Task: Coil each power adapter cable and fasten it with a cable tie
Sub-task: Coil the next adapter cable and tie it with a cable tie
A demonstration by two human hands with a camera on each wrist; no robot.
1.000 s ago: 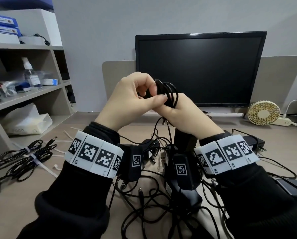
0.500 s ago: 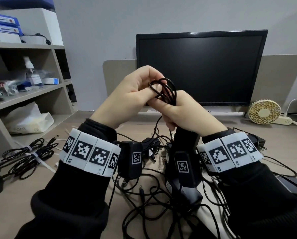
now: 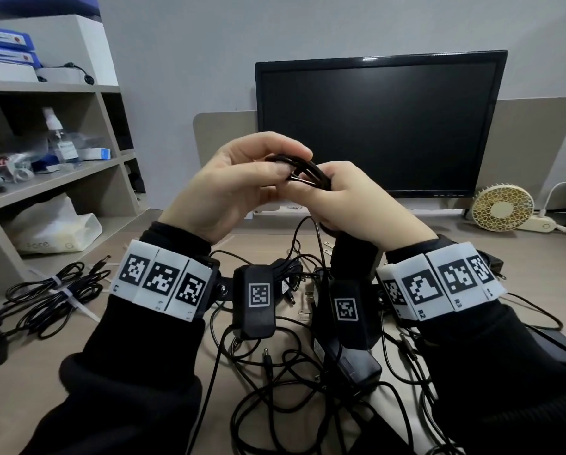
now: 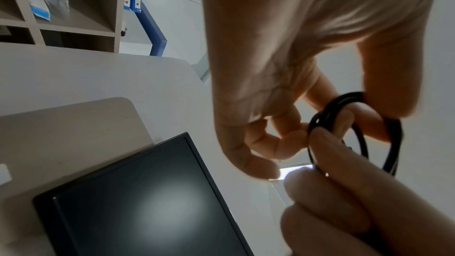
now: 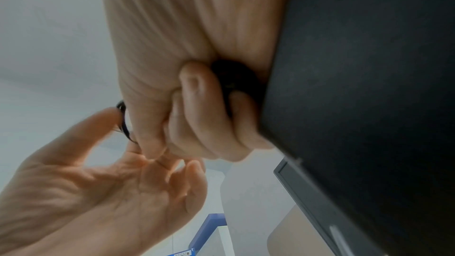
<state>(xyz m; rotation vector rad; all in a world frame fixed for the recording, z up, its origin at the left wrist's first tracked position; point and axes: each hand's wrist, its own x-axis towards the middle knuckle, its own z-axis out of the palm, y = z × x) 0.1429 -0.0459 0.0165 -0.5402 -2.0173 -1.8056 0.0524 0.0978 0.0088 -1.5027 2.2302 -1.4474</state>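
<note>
A small coil of black adapter cable [image 3: 309,170] is held up in front of the monitor by both hands. My left hand [image 3: 285,165] pinches the coil's top between thumb and fingers; in the left wrist view the loops [image 4: 357,124] pass under the thumb. My right hand [image 3: 324,188] grips the coil's lower side, fingers curled round it. The cable's black adapter block [image 3: 354,257] hangs under that palm and fills the right of the right wrist view [image 5: 357,85]. A strand runs down from the coil to the desk.
A tangle of loose black cables and adapters [image 3: 291,372] covers the desk below my wrists. Tied cable bundles [image 3: 55,290] and white cable ties [image 3: 84,311] lie at the left. A monitor [image 3: 373,126], a small fan [image 3: 501,208] and shelves [image 3: 45,178] stand behind.
The coil has tipped from upright to nearly flat and sits a little lower. My left fingers have moved over its top; my right hand keeps its grip.
</note>
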